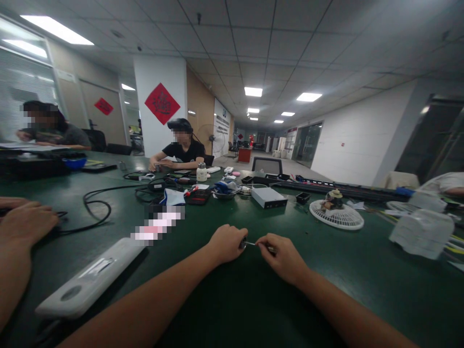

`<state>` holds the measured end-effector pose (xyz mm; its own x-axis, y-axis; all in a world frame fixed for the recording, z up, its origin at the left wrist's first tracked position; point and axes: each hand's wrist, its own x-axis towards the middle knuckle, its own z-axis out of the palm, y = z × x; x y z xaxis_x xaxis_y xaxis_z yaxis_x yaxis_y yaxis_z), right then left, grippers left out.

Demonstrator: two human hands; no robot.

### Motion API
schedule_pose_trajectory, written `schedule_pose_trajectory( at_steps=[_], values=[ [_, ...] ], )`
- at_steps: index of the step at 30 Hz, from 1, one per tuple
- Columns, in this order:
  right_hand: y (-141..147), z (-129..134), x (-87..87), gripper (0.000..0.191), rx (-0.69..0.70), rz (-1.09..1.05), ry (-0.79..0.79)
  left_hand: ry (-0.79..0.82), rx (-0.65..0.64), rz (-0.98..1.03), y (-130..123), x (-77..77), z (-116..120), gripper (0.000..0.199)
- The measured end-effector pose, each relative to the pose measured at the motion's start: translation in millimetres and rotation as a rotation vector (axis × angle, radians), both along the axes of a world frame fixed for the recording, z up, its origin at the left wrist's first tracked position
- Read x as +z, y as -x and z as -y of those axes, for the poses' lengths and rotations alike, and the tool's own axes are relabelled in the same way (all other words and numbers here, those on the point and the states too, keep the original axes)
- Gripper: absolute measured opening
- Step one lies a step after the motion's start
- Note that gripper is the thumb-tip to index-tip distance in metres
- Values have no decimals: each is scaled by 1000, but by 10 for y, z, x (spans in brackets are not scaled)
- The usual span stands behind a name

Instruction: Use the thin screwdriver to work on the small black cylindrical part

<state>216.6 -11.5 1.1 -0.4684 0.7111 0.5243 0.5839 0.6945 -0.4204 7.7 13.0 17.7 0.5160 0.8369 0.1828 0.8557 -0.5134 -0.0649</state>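
Observation:
Near the middle of the green table (348,270), my left hand (226,243) is closed around a small dark round part (243,242) with a metallic rim. My right hand (282,253) pinches a small tool (271,249), whose thin metal shaft points left and reaches the round part. Most of the part and of the tool's handle is hidden by my fingers. Both hands are held close together above the tabletop.
A long white device (92,278) lies left of my left forearm, near another person's hand (29,222) and black cable (108,208). Beyond my hands are a silver box (268,197) and white fan grille (339,220). A person (184,150) sits opposite; a translucent plastic piece (422,234) stands right.

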Motion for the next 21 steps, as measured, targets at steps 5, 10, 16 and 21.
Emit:
schedule_pose_trajectory(
  at_steps=[5,10,16,21],
  values=[
    [-18,-23,-1,15,-24,-5,57,0,-2,5,-2,-6,-10,15],
    [5,-10,3,18,-44,-39,33,-11,2,-9,-6,-5,-6,15],
    [-23,-34,-7,19,16,-16,109,0,14,-19,-16,8,9,16],
    [-43,-57,-17,18,-66,-21,45,-37,-12,-5,-23,-11,-9,13]
  ],
)
